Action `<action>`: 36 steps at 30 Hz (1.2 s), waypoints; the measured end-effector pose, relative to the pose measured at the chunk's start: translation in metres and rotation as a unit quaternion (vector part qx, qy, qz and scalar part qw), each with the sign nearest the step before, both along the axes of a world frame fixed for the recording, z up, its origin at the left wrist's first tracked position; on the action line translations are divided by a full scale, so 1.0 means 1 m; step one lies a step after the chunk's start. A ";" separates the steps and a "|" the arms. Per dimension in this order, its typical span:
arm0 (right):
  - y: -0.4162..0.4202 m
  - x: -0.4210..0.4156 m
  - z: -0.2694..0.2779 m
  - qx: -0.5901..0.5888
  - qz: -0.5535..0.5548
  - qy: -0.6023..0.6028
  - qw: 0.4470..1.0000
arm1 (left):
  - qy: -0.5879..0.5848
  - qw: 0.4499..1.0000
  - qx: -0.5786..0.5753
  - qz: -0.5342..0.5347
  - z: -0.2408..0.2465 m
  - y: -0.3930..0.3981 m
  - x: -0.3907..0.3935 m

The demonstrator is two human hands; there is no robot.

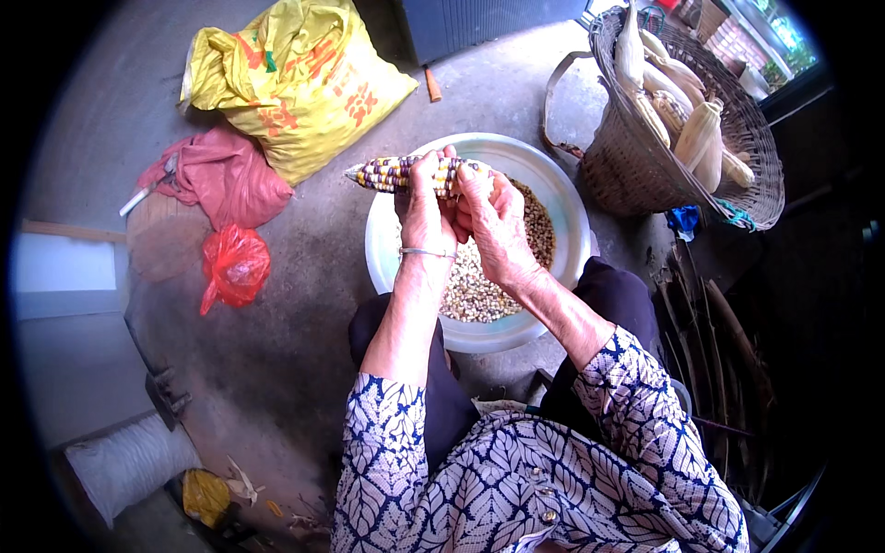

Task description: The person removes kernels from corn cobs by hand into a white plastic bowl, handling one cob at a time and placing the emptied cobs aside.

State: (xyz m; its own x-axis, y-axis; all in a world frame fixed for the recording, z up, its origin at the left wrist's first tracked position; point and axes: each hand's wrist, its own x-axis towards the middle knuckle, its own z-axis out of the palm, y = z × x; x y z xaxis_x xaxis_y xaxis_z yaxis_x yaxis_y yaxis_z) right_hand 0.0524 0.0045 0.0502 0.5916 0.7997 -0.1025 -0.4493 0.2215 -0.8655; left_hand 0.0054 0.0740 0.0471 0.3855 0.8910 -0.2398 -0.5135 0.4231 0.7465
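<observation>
An ear of multicoloured corn [387, 174], with purple, yellow and white kernels, lies level above a basin, its pointed tip to the left. My left hand [430, 200] is wrapped around its middle. At the right end, my right hand [489, 218] also grips the ear, with the thumb pressed on the kernels. Below both hands stands the wide pale plastic basin [477, 339], set on the floor between my knees. Loose corn kernels [477, 294] cover its bottom, paler at the front and browner at the right. My hands and the ear hide part of the basin.
A wicker basket [615, 162] at the upper right holds several corn ears in husks [700, 135]. On the left are a full yellow sack [325, 90], a pink sack [235, 176] and a red plastic bag [236, 266]. Strips of wood [712, 345] lie at the right.
</observation>
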 end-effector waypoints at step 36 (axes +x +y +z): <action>-0.001 0.009 0.004 -0.136 -0.007 -0.206 0.969 | -0.040 0.997 -0.048 0.046 0.004 0.002 0.000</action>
State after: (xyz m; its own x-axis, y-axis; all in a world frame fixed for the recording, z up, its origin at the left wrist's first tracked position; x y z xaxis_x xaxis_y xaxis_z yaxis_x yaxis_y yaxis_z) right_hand 0.0618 0.0033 0.0545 0.6377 0.7679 -0.0610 -0.0521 -0.0361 -0.9980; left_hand 0.0050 0.0764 0.0507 0.3248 0.8980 -0.2970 -0.6097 0.4388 0.6600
